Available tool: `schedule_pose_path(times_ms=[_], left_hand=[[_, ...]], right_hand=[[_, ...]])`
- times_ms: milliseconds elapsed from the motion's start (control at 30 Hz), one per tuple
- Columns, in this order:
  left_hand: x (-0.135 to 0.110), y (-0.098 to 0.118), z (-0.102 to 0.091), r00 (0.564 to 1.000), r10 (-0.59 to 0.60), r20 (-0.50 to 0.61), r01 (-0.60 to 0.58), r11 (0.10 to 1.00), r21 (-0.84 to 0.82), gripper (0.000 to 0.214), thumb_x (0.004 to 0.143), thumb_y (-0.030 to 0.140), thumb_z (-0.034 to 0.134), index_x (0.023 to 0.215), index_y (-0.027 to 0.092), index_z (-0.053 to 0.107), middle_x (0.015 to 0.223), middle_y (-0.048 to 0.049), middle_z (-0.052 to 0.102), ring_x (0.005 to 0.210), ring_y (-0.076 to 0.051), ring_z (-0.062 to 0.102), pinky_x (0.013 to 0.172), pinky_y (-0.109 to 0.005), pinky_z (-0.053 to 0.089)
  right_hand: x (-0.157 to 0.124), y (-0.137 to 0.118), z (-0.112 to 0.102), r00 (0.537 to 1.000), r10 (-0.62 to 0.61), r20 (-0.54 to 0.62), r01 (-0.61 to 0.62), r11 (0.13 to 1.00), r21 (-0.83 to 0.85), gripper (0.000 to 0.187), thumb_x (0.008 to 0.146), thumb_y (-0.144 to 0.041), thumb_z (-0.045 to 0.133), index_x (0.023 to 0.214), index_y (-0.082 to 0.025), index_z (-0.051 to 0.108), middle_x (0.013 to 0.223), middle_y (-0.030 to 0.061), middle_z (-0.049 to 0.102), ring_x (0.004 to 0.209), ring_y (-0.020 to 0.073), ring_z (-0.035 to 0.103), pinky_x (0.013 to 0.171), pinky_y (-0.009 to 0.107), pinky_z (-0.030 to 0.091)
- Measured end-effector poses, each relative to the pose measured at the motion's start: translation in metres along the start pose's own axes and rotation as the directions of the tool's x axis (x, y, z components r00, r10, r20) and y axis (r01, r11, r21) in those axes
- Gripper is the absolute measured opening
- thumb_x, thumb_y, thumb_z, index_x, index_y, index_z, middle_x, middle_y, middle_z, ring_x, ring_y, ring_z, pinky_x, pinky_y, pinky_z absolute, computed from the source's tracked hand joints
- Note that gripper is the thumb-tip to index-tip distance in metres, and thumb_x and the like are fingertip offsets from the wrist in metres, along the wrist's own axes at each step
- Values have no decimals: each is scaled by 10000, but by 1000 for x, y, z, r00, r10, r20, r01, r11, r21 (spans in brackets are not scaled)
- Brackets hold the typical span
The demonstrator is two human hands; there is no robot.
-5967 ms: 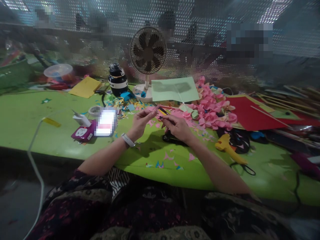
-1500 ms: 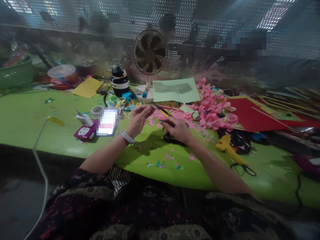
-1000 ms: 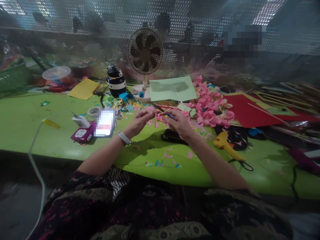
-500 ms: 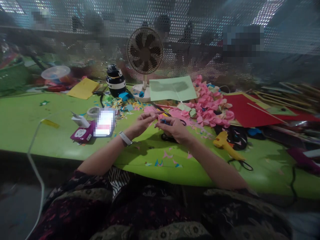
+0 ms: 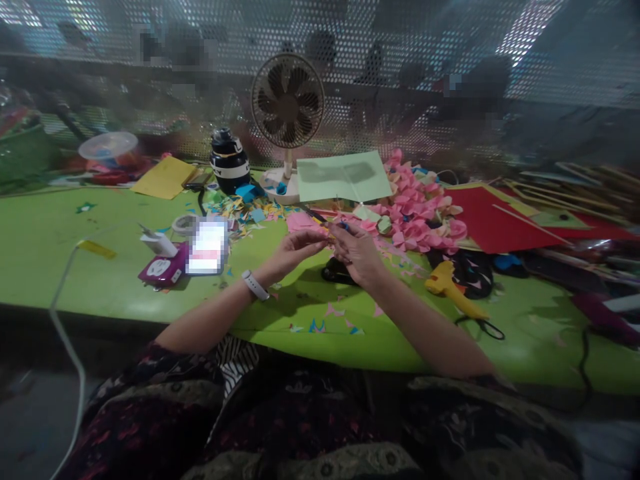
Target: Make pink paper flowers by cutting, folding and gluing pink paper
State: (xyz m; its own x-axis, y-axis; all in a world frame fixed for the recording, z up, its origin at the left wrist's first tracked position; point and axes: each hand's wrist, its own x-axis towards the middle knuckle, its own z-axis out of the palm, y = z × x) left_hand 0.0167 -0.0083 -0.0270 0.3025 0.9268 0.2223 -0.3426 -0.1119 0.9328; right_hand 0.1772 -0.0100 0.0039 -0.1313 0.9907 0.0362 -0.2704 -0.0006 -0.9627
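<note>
Two hands, the left hand [image 5: 294, 255] and the right hand [image 5: 362, 259], meet above one tabletop [image 5: 55, 247], fingers [image 5: 307, 237] bent, their tips close together. One small pink scrap [image 5: 327, 233] shows at the fingertips, partly hidden; which hand grips it, I cannot tell. One phone [image 5: 207, 250], one fan [image 5: 288, 103] and one glue gun [image 5: 453, 287] are nearby.

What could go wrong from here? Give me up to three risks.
1. The fan faces the loose paper scraps; if running, it might scatter them.
2. The right forearm lies near the yellow glue gun; a sideways swing could knock it.
3. A small piece dropped from the left hand or right hand could get lost among the scraps.
</note>
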Motion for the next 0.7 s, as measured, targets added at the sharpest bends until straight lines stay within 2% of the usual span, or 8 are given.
schedule_pose_path(times_ms=[233,367,467,533,633,700], left_hand=[[0,0,4,999,30,-35,-30,999,11,304,679,433,876,821,190,761,834,-36,755,782,-139,680,882,-329,528],[1,2,1,997,40,-69,-37,999,33,290,684,418,875,828,190,768,846,-40,759,797,-146,680,855,-319,526],[4,4,-4,989,32,-143,-29,999,22,230,695,361,871,811,192,768,841,-35,760,805,-143,685,860,-309,525],[7,5,-9,982,18,-186,-18,1000,-2,175,714,305,857,799,184,763,823,-31,754,794,-133,686,868,-302,521],[12,5,-17,981,5,-196,-10,1000,-23,136,737,261,832,811,173,759,829,-33,751,789,-122,688,876,-299,519],[13,6,-20,985,-2,-175,-3,1000,-28,147,734,258,831,830,172,760,844,-36,752,800,-123,694,885,-300,520]], right_hand=[[-2,5,4,1000,-19,-4,19,999,-32,479,609,-576,859,786,-200,621,426,-146,287,358,22,177,358,206,126],[-2,2,3,1000,-13,5,14,998,-66,513,586,-607,863,769,-207,599,440,-143,292,363,27,173,364,215,129],[-2,-2,-2,997,-72,38,79,970,-228,515,709,-706,735,770,-206,627,466,-118,284,386,53,201,383,236,158],[-2,-3,-7,979,-190,70,202,896,-396,561,818,-752,586,777,-198,662,494,-83,327,423,77,262,417,250,221],[-1,-3,-11,919,-364,150,375,693,-616,608,894,-748,466,717,-196,649,539,-31,421,494,111,362,492,273,302],[0,-1,-13,883,-414,220,438,560,-704,602,923,-718,436,672,-199,610,567,-5,479,528,127,415,531,283,324]])
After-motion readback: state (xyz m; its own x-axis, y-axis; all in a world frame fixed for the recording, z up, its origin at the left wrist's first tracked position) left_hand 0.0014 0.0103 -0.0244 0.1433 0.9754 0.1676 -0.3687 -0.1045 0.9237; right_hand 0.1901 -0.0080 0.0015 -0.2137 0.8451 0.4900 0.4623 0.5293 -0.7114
